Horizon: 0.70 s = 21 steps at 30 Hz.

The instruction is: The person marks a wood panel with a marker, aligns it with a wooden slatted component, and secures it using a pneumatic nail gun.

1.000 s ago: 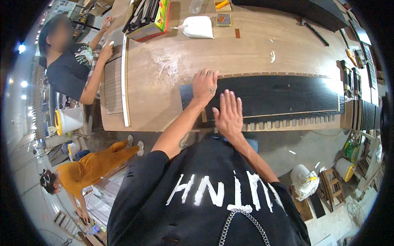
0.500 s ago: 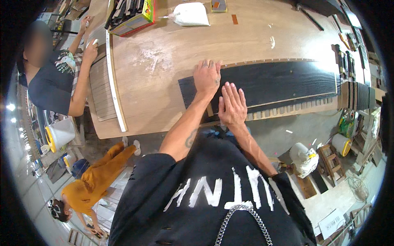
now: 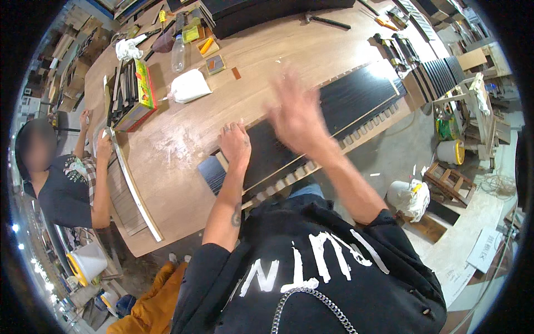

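A long black wood-grained panel (image 3: 347, 97) lies across the table, with a light wooden frame (image 3: 221, 161) on it. My left hand (image 3: 236, 145) sits at the frame's left end, fingers curled down over its far edge. Beneath that end, a dark piece (image 3: 210, 173) sticks out to the left. My right hand (image 3: 297, 114) is raised above the panel's middle, fingers stretched out and blurred by motion, holding nothing. Along the near side runs a row of small light wooden blocks (image 3: 303, 170).
Beyond the panel are a white bag (image 3: 189, 87), a box of dark strips (image 3: 130, 97), a clear bottle (image 3: 178, 54) and a hammer (image 3: 328, 22). A co-worker (image 3: 67, 178) stands at the left by a white-edged strip (image 3: 133, 186). Dark slats (image 3: 442, 78) stand beyond the right end.
My right hand has lifted off the panel and moved toward its far side. My left hand stays at the frame's left end. The view has turned, and more of the table's far side shows.
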Each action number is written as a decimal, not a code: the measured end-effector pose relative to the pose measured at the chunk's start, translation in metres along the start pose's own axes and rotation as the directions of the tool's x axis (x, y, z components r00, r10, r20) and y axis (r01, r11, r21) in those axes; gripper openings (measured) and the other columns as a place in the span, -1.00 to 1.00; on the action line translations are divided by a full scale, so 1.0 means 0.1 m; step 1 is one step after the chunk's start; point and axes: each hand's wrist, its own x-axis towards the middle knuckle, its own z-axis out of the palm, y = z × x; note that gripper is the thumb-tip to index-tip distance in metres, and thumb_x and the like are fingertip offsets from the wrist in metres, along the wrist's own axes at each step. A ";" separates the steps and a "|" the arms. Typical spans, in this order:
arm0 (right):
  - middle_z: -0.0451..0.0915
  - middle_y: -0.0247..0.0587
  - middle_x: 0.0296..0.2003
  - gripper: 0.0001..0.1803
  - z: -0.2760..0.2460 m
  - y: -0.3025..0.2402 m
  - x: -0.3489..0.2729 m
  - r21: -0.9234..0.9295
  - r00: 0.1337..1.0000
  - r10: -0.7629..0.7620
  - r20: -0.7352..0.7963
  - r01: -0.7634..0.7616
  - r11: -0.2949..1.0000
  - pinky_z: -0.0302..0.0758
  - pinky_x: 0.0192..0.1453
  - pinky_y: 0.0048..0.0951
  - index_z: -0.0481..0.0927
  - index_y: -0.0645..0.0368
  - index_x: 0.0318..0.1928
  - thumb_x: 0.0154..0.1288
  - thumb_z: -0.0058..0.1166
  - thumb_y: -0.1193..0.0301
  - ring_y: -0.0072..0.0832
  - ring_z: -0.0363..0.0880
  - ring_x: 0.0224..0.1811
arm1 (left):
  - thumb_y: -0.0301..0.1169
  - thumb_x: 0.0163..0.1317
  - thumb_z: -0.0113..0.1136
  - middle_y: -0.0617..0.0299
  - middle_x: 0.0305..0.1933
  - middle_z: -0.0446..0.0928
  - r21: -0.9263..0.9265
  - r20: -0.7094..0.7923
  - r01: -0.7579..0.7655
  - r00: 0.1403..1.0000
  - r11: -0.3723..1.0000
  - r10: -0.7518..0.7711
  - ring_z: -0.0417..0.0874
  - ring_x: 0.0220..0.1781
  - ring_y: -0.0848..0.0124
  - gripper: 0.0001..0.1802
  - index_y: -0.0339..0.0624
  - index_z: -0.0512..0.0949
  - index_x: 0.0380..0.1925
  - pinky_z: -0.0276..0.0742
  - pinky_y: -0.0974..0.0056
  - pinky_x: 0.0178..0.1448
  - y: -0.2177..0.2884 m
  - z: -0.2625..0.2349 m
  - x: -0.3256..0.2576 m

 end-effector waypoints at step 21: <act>0.19 0.24 0.34 -0.28 0.91 2.23 0.52 0.000 0.981 0.098 0.165 -0.100 0.995 -0.16 0.51 0.05 0.10 0.22 0.42 0.45 -0.30 0.00 0.00 0.09 0.44 | -0.19 0.46 -0.23 -0.09 0.20 0.41 -0.109 -0.655 0.092 0.742 0.990 -0.142 0.33 0.32 0.00 -0.57 -0.24 0.43 0.12 0.11 -0.11 0.39 1.09 -0.29 0.71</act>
